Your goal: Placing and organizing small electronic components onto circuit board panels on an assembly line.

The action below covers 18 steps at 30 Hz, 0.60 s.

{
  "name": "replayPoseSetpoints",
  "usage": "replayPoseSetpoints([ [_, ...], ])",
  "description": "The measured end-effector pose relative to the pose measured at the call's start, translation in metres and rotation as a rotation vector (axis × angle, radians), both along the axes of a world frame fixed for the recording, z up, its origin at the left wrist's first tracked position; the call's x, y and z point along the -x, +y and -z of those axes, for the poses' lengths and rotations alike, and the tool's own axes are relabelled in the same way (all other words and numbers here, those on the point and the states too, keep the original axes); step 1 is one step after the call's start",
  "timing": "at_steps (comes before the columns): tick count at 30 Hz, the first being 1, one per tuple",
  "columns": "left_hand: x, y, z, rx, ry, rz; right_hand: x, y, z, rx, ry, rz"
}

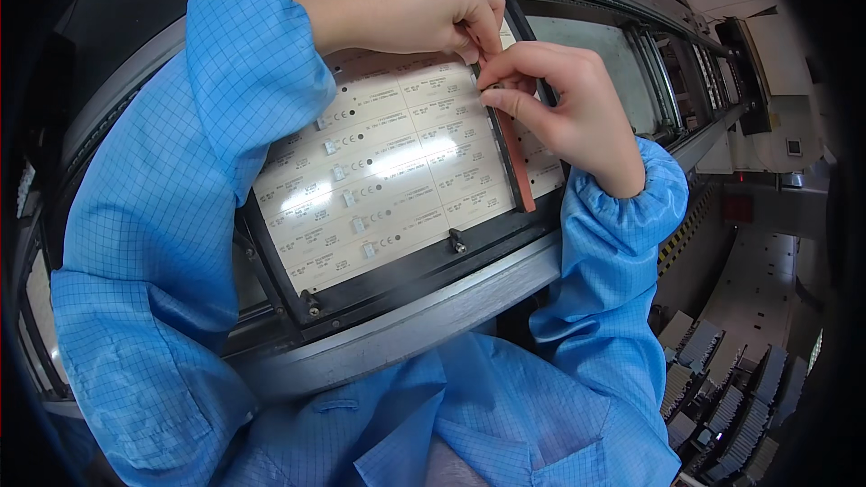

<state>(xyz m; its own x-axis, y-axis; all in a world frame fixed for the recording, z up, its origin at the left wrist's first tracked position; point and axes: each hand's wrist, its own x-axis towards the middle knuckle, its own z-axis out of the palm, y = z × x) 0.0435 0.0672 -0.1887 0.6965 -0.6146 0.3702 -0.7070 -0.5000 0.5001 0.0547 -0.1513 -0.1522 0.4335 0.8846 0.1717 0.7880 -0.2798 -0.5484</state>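
One grip, the right hand, pinches what looks like a small dark piece at the reddish bar, perhaps steadying it; just beyond, the left hand bunches its fingertips, contents hidden. Leftward and nearer the body, the white panel lies framed, probably against shifting.

There were two bare hands, one left hand and one right hand, and two blue gridded sleeves on one gown. One white circuit-board panel was in view, within one black frame, with one reddish-brown strip and one silver front rail. Two small metal fasteners showed along the front. At least five pale connectors and at least six dark round dots were visible on the panel. There was one yellow-and-black striped band, and several grey slotted racks, too crowded to count exactly.
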Motion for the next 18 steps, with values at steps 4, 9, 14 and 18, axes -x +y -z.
replayPoseSetpoints([
  [4,-0.0082,0.0058,-0.0006,0.037,0.040,0.135,-0.0007,-0.0004,0.0017,0.012,0.000,-0.004],
  [9,-0.0046,0.0047,-0.0007,0.022,0.041,0.107,-0.0008,-0.0016,0.0011,0.026,0.015,0.006],
  [14,-0.0074,0.0039,0.0021,0.016,0.009,0.111,-0.0020,-0.0015,0.0018,0.056,0.037,0.009],
  [18,-0.0042,0.0082,0.0017,0.018,-0.004,0.122,0.0012,0.0006,0.0010,0.022,0.001,-0.011],
])
